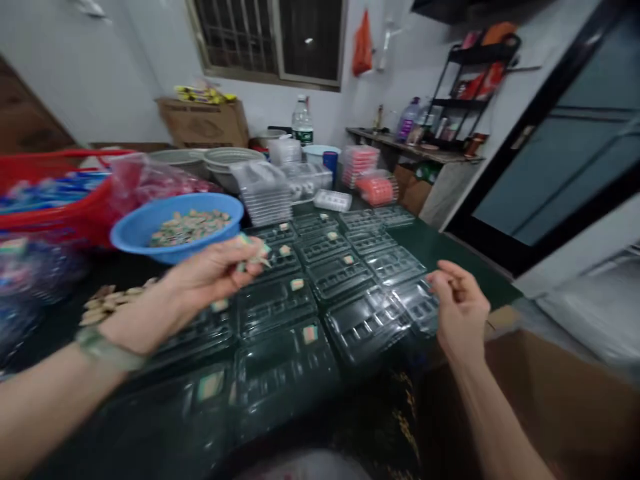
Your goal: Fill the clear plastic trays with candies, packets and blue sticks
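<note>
Red basket point(60, 223): at our far left, it holds blue-and-white packets point(55, 190).
Beige heap point(114, 300): many small pieces lie on the table, and our left forearm hides a part of them.
Blue basin point(127, 231): it stands behind our left wrist and contains a big quantity of pastel pieces point(190, 227).
Left hand point(220, 267): our fingers are closed around several pastel pieces, which stick out at the fingertips, above the trays.
Tray stack point(265, 197): clear trays are piled behind the left hand, near the basin.
Clear trays point(277, 308): they lie flat in rows on the dark green table point(431, 245); in several of them we see one striped piece point(311, 334) near a corner.
Right hand point(463, 307): our fingers are half curled, with the thumb near the index finger, before the rightmost trays; whether something small is pinched, we cannot tell.
Cardboard box point(550, 387): it is beside our right forearm, at the lower right.
</note>
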